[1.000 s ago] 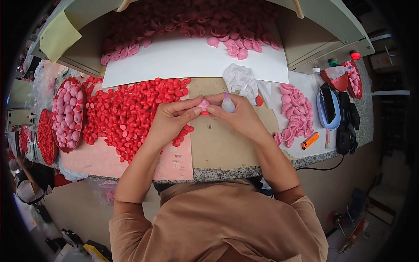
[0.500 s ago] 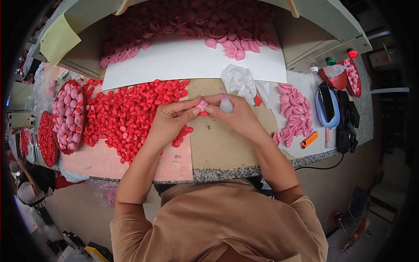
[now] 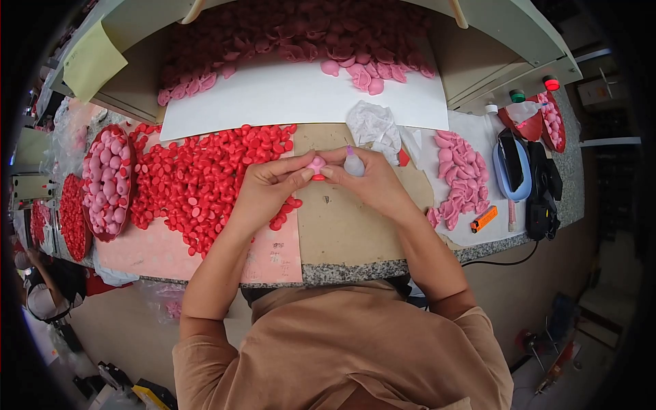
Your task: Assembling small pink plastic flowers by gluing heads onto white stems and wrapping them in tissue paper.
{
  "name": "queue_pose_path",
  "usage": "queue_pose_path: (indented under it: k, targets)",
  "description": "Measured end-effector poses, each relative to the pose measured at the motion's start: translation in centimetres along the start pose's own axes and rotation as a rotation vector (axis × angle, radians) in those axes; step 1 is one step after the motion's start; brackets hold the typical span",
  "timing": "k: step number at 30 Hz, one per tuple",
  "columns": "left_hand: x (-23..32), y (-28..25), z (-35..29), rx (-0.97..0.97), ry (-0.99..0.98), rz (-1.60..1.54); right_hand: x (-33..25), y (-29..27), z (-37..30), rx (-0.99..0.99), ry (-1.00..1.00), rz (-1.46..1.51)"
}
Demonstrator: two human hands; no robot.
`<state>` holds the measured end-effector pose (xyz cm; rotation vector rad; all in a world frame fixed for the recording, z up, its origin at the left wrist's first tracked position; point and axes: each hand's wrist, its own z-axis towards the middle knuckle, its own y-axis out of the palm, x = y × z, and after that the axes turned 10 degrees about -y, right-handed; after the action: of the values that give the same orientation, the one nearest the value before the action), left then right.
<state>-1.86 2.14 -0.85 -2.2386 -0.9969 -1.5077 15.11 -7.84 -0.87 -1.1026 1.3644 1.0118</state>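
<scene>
Between the fingertips of both hands is a small pink molded piece [image 3: 316, 163] with a red rounded part [image 3: 318, 178] against its near side. My left hand [image 3: 272, 183] pinches it from the left. My right hand [image 3: 376, 184] pinches it from the other side and also has a small translucent squeeze bottle [image 3: 354, 165] with a purple tip tucked in its fingers. A heap of glossy red pieces [image 3: 205, 181] spreads on the table to the left of my hands. Over to the right lies a pile of pink petal-shaped pieces [image 3: 459, 171].
A red tray [image 3: 104, 236] of pink balls stands far left. Crumpled white paper [image 3: 374, 126] lies behind my right hand. An orange lighter-like object [image 3: 484, 219] and a blue container [image 3: 514, 193] sit at right. An open-fronted cabinet [image 3: 492, 68] holding pink pieces stands at the back.
</scene>
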Motion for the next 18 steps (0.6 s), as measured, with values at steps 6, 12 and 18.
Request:
queue_pose_path:
  k: [6, 12, 18]
  targets:
    - [0.00, 0.00, -0.01, -0.002, 0.003, 0.002, -0.04, 0.02, 0.02, -0.001, -0.012, -0.023]
    - [-0.08, -0.02, 0.00, -0.018, 0.011, -0.016, -0.19, 0.03, -0.05, 0.003, -0.011, -0.022]
    - [0.32, 0.13, -0.18, -0.003, -0.016, 0.011, -0.23, 0.02, -0.07, 0.002, -0.005, -0.024]
